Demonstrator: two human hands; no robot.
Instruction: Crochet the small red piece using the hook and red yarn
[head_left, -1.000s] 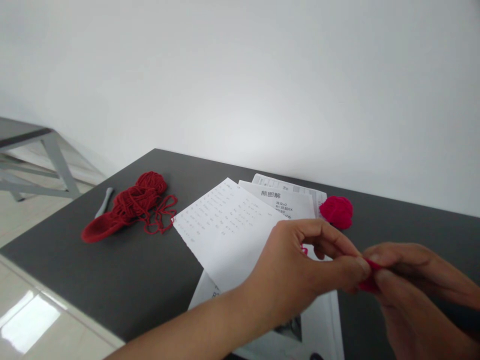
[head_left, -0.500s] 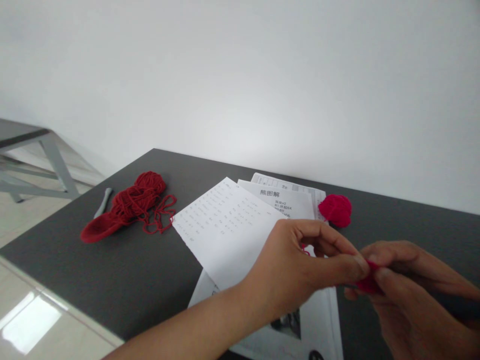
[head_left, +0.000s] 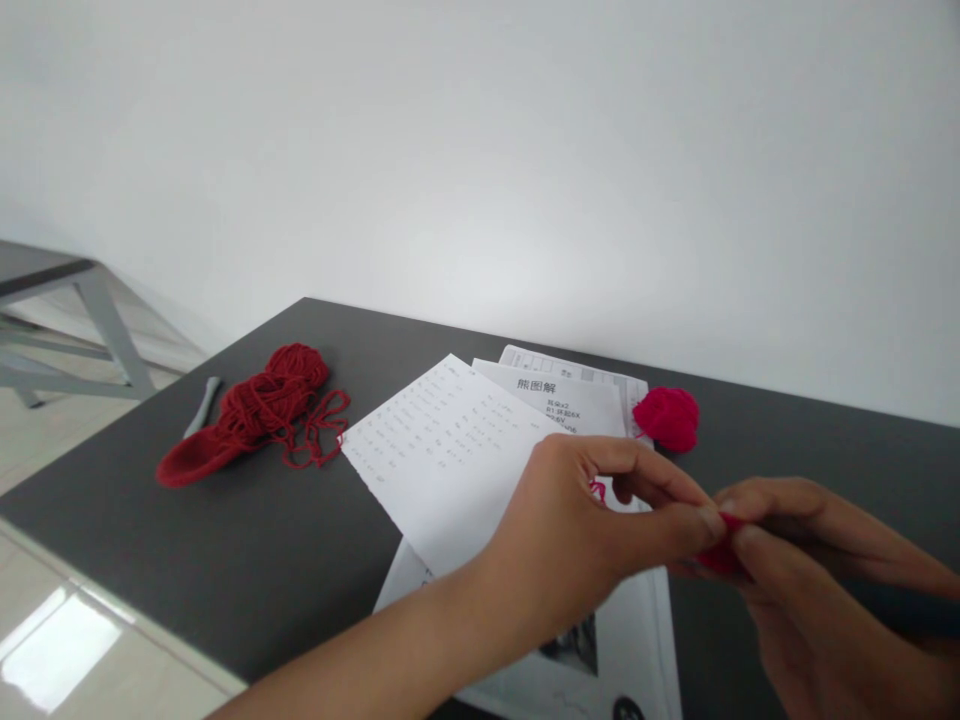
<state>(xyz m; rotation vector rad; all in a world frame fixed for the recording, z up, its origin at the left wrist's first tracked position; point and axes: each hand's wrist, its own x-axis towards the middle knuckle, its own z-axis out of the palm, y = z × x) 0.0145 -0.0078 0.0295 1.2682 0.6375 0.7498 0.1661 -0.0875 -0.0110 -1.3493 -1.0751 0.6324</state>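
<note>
Between both hands is a small pinkish-red crochet piece (head_left: 721,556), mostly covered by fingers. The thumb and index finger of my left hand (head_left: 600,525) pinch its left edge. My right hand (head_left: 825,590) grips its right side, thumb and fingers closed. A dark, handle-like object (head_left: 900,606) runs through my right hand; its tip is hidden. A loop of the same yarn (head_left: 598,490) shows behind my left hand. The ball of pinkish-red yarn (head_left: 667,418) sits on the table beyond the hands, at the papers' right edge.
Under my left hand lie a handwritten sheet (head_left: 442,450) and printed pages (head_left: 637,640). At the left of the dark table (head_left: 300,560) are a dark red yarn bundle with a crocheted part (head_left: 255,410) and a grey hook-like tool (head_left: 201,408). A stool (head_left: 112,320) stands beyond.
Both hands and the crochet piece have shifted slightly left in view, along with a small leftward shift of the whole scene. Both hands keep their hold on the piece.
</note>
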